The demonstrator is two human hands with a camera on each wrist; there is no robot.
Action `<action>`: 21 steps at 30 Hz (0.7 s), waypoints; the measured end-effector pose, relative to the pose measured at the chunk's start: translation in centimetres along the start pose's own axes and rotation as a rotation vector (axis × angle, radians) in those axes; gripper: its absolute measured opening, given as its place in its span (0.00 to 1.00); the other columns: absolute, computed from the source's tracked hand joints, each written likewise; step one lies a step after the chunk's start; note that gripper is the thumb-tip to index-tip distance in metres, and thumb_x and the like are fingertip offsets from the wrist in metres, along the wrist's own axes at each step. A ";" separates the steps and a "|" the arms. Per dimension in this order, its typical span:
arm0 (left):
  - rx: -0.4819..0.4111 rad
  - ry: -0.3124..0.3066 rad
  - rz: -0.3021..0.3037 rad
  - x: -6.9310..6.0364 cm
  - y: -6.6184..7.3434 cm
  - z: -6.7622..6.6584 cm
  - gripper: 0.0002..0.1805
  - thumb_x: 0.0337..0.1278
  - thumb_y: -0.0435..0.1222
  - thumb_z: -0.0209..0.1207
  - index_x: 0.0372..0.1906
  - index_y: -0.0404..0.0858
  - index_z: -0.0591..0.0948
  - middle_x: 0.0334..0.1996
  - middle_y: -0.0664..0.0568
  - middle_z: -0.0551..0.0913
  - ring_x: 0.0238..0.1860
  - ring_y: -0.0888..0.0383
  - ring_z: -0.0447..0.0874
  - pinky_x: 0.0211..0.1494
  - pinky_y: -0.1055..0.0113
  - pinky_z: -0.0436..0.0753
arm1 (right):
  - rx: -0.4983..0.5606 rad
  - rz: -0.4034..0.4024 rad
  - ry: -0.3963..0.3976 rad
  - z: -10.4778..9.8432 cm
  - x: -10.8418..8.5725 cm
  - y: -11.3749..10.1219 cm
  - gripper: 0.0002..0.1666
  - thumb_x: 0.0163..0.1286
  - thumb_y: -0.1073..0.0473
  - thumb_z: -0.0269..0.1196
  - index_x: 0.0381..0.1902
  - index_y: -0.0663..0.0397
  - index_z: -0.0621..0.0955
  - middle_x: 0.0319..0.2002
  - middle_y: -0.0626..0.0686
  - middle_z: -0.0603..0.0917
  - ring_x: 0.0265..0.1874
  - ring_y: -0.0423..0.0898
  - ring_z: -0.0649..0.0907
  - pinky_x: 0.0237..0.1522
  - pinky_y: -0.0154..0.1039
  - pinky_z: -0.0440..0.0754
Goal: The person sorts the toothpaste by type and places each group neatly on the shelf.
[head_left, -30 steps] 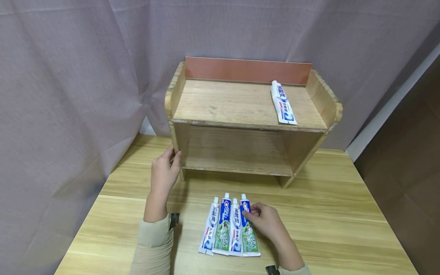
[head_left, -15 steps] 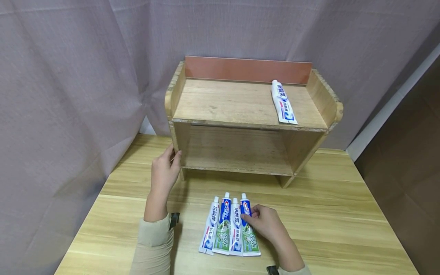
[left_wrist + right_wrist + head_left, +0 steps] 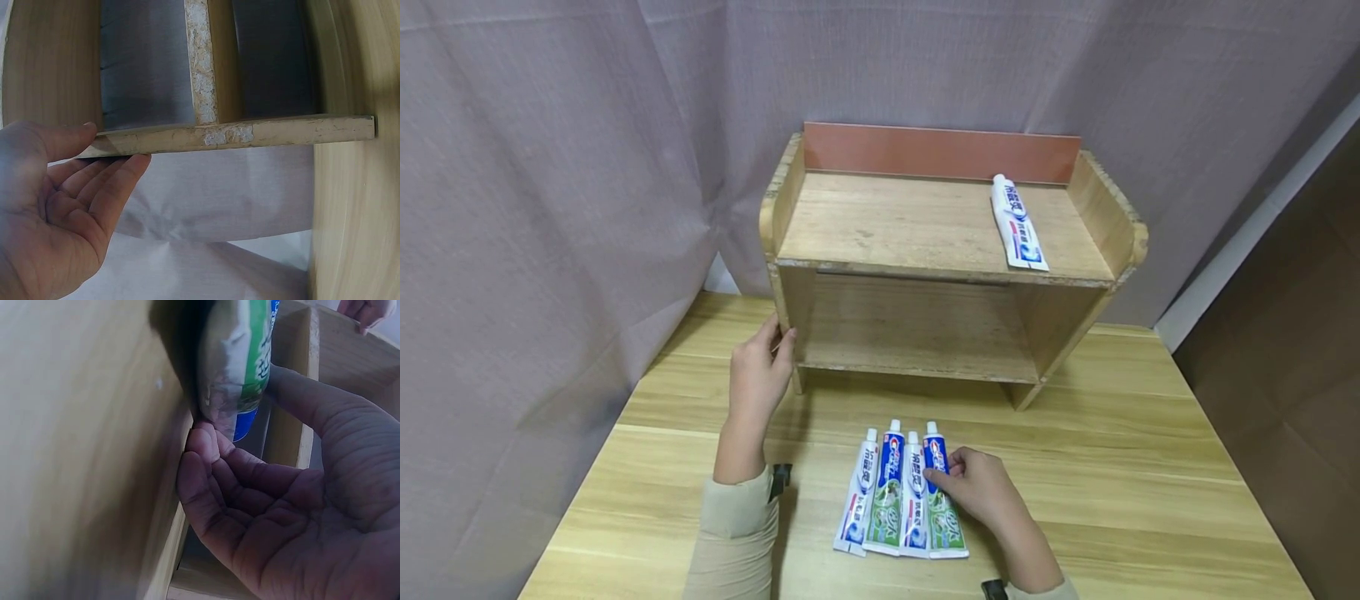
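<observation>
A small two-tier wooden shelf [image 3: 917, 325] stands on the table. My left hand [image 3: 758, 375] grips its left side panel [image 3: 281, 132], thumb on the inner face and fingers on the outer. Several toothpaste tubes lie side by side before the shelf, caps pointing away: a white tube [image 3: 859, 500], a blue-green tube [image 3: 886, 496], another white tube [image 3: 914, 508] and, rightmost, another blue-green tube [image 3: 946, 525]. My right hand [image 3: 988, 483] pinches this last one, thumb across its top and fingers at its right edge. In the right wrist view, its side [image 3: 228, 369] shows above the fingertips.
Another white toothpaste tube [image 3: 1017, 225] lies on the shelf's top board, right of the middle, cap toward the reddish back strip [image 3: 940, 153]. Grey cloth [image 3: 587, 208] hangs behind and to the left. A brown panel [image 3: 1292, 350] borders the table [image 3: 1150, 467] on the right.
My right thumb has shifted slightly left across the rightmost tube. The left hand, the shelf and the tubes look otherwise the same.
</observation>
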State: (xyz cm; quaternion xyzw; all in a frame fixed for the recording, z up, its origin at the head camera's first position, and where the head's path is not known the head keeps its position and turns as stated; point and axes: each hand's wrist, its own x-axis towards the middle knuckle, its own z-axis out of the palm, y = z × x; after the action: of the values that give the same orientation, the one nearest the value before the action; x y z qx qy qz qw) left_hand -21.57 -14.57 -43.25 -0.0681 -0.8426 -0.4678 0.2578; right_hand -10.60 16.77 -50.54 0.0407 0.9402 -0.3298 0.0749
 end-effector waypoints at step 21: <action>-0.002 -0.013 -0.010 0.0 0.1 -0.1 0.19 0.70 0.34 0.60 0.62 0.33 0.79 0.52 0.35 0.84 0.50 0.42 0.87 0.49 0.59 0.90 | -0.017 -0.026 -0.010 0.2 0.0 0.3 0.22 0.57 0.45 0.75 0.27 0.53 0.77 0.21 0.46 0.75 0.21 0.42 0.73 0.23 0.34 0.73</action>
State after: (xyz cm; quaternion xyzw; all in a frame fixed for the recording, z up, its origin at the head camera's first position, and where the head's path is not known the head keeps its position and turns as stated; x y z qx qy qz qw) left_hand -21.43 -14.59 -43.10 -0.0672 -0.8442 -0.4693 0.2501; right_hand -10.56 16.85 -50.88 0.0264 0.9429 -0.3232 0.0759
